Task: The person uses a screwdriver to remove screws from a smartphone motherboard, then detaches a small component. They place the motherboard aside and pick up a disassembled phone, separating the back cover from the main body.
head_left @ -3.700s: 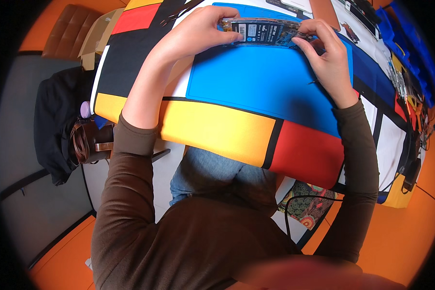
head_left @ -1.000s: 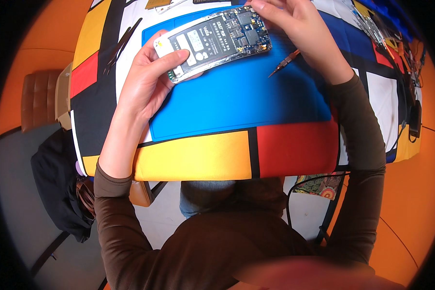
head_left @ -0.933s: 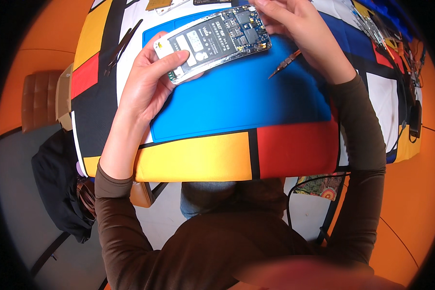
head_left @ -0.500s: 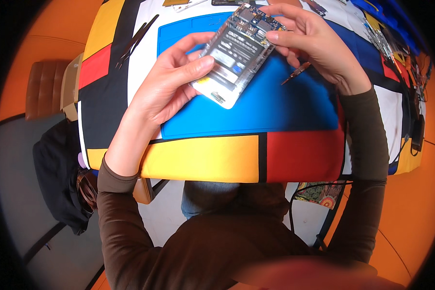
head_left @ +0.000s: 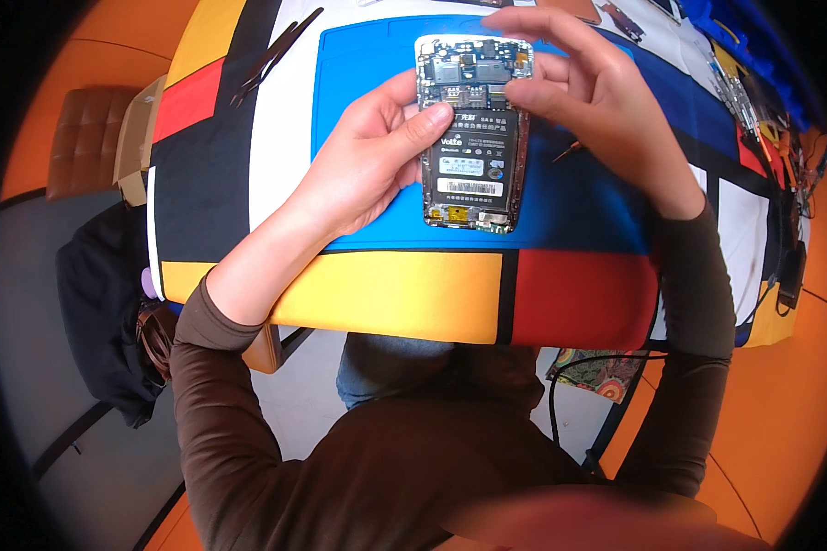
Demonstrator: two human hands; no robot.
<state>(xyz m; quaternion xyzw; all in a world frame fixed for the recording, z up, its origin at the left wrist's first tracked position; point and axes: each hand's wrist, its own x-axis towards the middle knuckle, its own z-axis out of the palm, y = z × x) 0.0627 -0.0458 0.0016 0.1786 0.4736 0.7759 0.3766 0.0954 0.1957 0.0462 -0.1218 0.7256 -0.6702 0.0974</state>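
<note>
An opened smartphone (head_left: 473, 156) is held upright over the blue mat, its dark battery and blue circuit board facing me. My left hand (head_left: 386, 138) is closed on its left edge, thumb on the front and fingers behind. At the upper right edge, my right hand (head_left: 583, 92) grips with the thumb on the board side and a finger behind, while the index finger arches above. A thin pointed tool (head_left: 568, 152) pokes out below the right hand; whether that hand holds it or it lies on the mat, I cannot tell.
Beneath the phone lies the blue work mat (head_left: 358, 207) on a color-blocked tablecloth (head_left: 377, 294). Black tweezers (head_left: 276, 57) rest at the left. Several slim tools (head_left: 733, 101) and cables crowd the right edge, with a blue container (head_left: 721, 32) behind. A brown chair (head_left: 87, 142) stands left of the table.
The phone has turned from a slant to nearly upright and come lower toward me; glare has left its battery label. Both hands moved along with it, the left one shifting right.
</note>
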